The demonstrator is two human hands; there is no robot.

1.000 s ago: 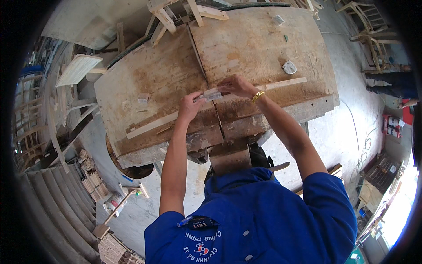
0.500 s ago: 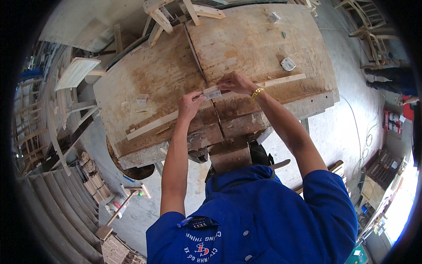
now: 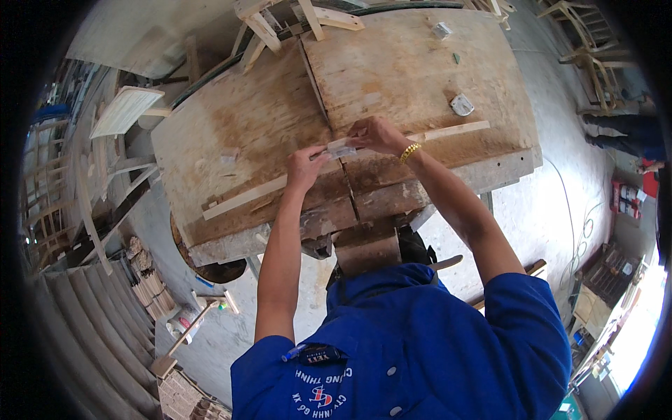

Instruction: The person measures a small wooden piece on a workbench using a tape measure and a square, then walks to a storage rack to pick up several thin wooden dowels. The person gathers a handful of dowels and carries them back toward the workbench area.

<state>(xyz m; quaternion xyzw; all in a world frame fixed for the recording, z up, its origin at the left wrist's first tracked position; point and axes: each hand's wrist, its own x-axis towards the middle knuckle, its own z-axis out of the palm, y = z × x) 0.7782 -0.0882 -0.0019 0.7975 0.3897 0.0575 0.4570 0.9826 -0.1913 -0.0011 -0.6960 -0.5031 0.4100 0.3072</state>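
Near the middle of a worn wooden table (image 3: 252,119), my left hand (image 3: 306,168) pinches the left end of a small whitish, partly see-through piece (image 3: 341,148). At its other end are the closed fingers of my right hand (image 3: 378,134), which wears a gold-coloured bracelet. The piece's exact kind is too small to make out. It is held in front of a long pale wooden strip (image 3: 245,198), whose middle is hidden by my hands. More pale strip (image 3: 451,131) shows to the right; I cannot tell if both parts are one length.
A white object (image 3: 461,105) and a small clear item (image 3: 442,30) lie on the table's right half. A faint clear piece (image 3: 228,156) is at left. Wooden frames (image 3: 280,28) stand along the far edge. Another person's legs (image 3: 619,129) show at far right.
Both hands stay on the whitish piece, with only slight finger movement. The whole view has shifted a little.
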